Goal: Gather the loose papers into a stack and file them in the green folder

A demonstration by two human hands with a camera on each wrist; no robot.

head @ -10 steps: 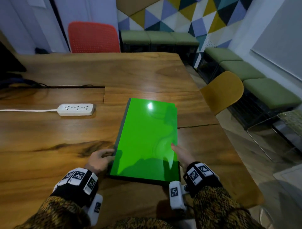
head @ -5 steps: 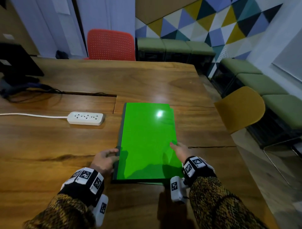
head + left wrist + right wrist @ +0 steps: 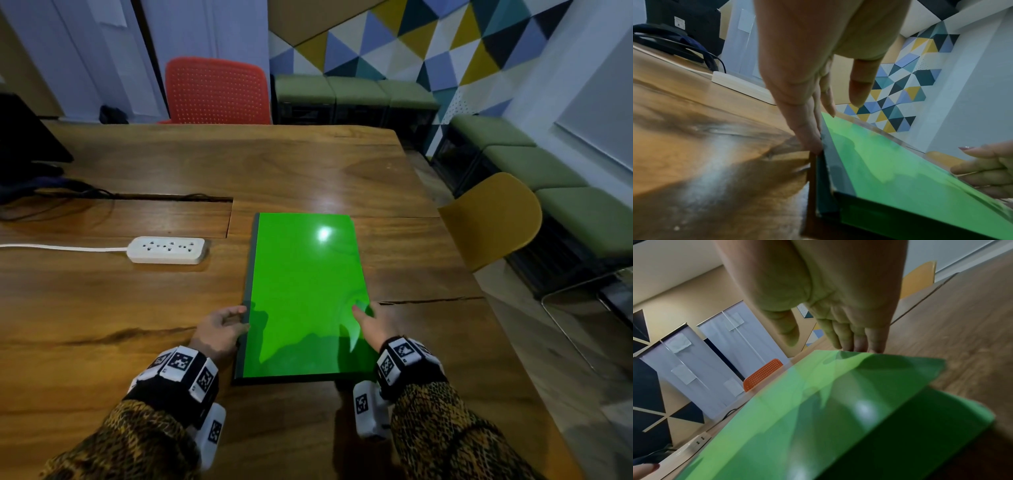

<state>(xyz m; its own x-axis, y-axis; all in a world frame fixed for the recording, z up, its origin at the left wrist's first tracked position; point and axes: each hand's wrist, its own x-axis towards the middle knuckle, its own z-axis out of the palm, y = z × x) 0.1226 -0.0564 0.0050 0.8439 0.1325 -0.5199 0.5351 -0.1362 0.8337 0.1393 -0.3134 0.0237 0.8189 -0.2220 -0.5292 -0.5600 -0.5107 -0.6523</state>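
The green folder (image 3: 305,291) lies closed and flat on the wooden table (image 3: 102,301), dark spine on its left side. My left hand (image 3: 226,325) rests against the spine edge near the front corner, fingers straight along it (image 3: 809,129). My right hand (image 3: 371,320) touches the folder's right edge with straight fingers, the thumb over the cover (image 3: 857,340). The green folder (image 3: 838,410) fills the lower part of the right wrist view. No loose papers show anywhere; what is inside the folder is hidden.
A white power strip (image 3: 166,250) with its cord lies left of the folder. A cable slot (image 3: 137,197) crosses the table behind it. A red chair (image 3: 217,90) stands at the far side, a yellow chair (image 3: 493,219) at the right edge, green benches along the walls.
The head view has shifted, so the folder sits more centred and squarer to me. Both hands stay at the folder's side edges near its front; the right hand has slid slightly forward.
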